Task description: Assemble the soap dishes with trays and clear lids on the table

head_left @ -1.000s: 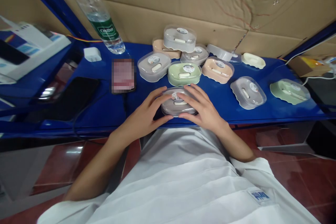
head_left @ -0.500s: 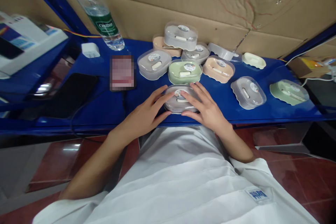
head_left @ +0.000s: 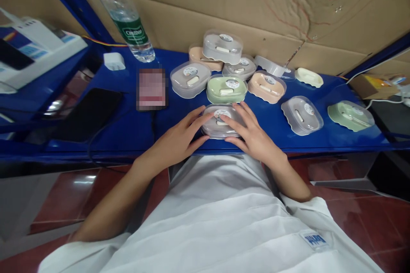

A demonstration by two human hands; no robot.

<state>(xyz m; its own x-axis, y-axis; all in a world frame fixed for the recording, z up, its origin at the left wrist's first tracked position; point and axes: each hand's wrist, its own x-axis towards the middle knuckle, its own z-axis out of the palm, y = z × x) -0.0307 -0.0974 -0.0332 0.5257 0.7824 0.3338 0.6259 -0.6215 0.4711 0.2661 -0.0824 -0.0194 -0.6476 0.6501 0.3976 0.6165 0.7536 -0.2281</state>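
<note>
A grey soap box with a clear lid lies near the front edge of the blue shelf. My left hand grips its left side, fingers spread over the lid. My right hand holds its right side, fingertips resting on the lid beside the round sticker. Just behind it sit a green soap box, a grey one and a peach one.
More soap boxes are stacked at the back, and two lie to the right, grey and green. A water bottle, a white charger, a black phone and a cardboard wall surround them.
Both hands have stayed on the grey soap box and pressed it down a little. The view has shifted slightly.
</note>
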